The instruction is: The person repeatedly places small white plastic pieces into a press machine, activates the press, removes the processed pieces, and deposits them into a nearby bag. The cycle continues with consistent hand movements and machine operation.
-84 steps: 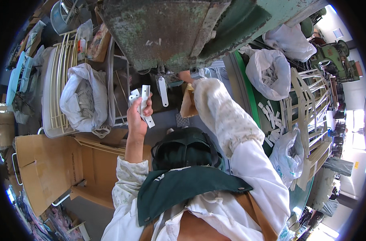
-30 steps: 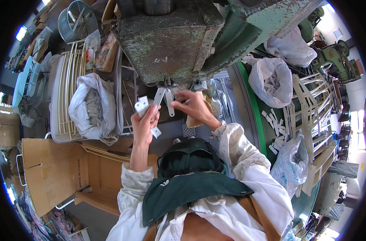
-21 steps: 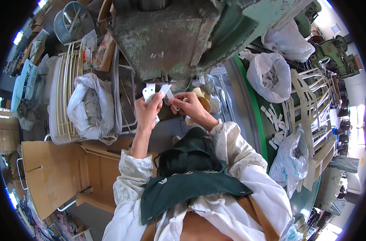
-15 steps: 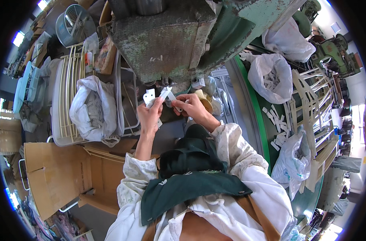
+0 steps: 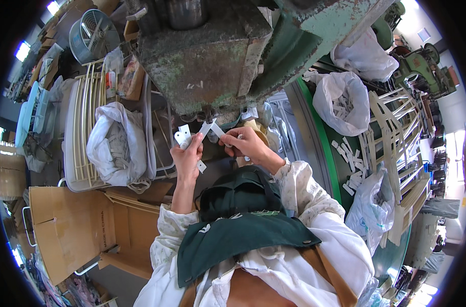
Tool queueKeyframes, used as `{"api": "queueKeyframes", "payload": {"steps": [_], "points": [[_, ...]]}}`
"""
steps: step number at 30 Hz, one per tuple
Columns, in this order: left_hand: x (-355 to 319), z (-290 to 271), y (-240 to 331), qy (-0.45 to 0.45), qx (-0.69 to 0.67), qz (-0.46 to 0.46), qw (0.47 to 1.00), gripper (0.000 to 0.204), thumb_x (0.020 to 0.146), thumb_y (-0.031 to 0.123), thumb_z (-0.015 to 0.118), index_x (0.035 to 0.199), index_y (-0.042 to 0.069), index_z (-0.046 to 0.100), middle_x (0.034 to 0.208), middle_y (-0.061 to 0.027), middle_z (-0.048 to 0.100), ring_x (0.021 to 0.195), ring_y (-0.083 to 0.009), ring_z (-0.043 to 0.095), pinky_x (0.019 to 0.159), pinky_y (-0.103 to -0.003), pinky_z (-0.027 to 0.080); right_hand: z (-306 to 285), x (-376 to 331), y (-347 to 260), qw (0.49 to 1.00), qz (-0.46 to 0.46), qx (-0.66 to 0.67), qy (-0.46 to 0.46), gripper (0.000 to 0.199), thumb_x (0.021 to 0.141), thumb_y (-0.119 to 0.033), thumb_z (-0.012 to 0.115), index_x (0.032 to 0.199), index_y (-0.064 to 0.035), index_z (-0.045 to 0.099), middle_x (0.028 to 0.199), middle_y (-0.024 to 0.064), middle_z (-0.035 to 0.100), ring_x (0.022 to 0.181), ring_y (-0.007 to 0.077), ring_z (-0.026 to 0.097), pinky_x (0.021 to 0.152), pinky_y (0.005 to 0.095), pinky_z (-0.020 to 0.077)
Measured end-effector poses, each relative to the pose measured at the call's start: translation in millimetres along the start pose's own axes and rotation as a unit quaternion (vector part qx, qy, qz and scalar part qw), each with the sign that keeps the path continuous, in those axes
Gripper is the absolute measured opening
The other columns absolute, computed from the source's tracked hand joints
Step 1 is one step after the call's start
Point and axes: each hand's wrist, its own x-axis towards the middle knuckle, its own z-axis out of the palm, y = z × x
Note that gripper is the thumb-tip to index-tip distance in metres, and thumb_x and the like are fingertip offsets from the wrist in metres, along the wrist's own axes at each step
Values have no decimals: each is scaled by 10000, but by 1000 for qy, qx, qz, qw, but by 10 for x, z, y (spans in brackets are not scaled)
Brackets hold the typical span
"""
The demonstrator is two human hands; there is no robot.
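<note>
My left hand [image 5: 188, 156] is raised in front of me and grips a small stack of flat white strips [image 5: 183, 137]. Beside it, my right hand [image 5: 244, 144] pinches one white strip [image 5: 212, 128] and holds its end up against the underside of a big, worn green press machine [image 5: 212, 56]. The two hands are almost touching. A dark green cap and a green cloth below them hide my lap.
A white bag of strips [image 5: 114, 149] lies in a white wire basket [image 5: 80, 134] on my left. Another white bag [image 5: 341, 101] stands right, with loose white strips [image 5: 352, 165] on a green-edged table. Cardboard boxes [image 5: 59, 225] sit at lower left, a fan [image 5: 91, 35] behind.
My right arm came down from reaching far right and met the left hand. Both hands then rose together toward the machine, the right one bringing a single strip up under it.
</note>
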Motion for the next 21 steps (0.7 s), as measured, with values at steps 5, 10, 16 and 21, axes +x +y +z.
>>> {"api": "queueKeyframes", "payload": {"steps": [5,10,16,21], "points": [[28,-47,9,-8,0,-8,1000,135,818,94,707,844,-27,654,595,-11,541,449,-38,424,395,-185,271,34,9,11,1000,-10,-14,12,264,931,-218,573,905,37,638,626,16,556,510,33,437,433,180,282],[-75,60,239,-83,-6,-12,996,211,822,181,719,881,-14,663,654,-47,601,438,-35,401,410,-181,244,-27,-313,-214,995,-76,-13,62,251,911,-221,586,871,15,661,619,9,576,513,42,446,455,191,319],[-94,-245,-78,-89,-72,-66,991,166,813,144,714,857,-10,671,671,-49,607,415,-34,379,400,-189,229,-1798,-570,2,866,-213,92,442,191,872,-171,618,862,8,683,667,45,640,512,85,480,468,224,373],[-254,245,-223,-118,-36,-51,991,105,820,93,684,857,-5,679,676,-63,640,418,-31,380,397,-188,235,-2062,-615,40,896,-164,20,412,362,934,-368,491,883,-27,600,680,43,582,570,103,483,551,296,412]]}}
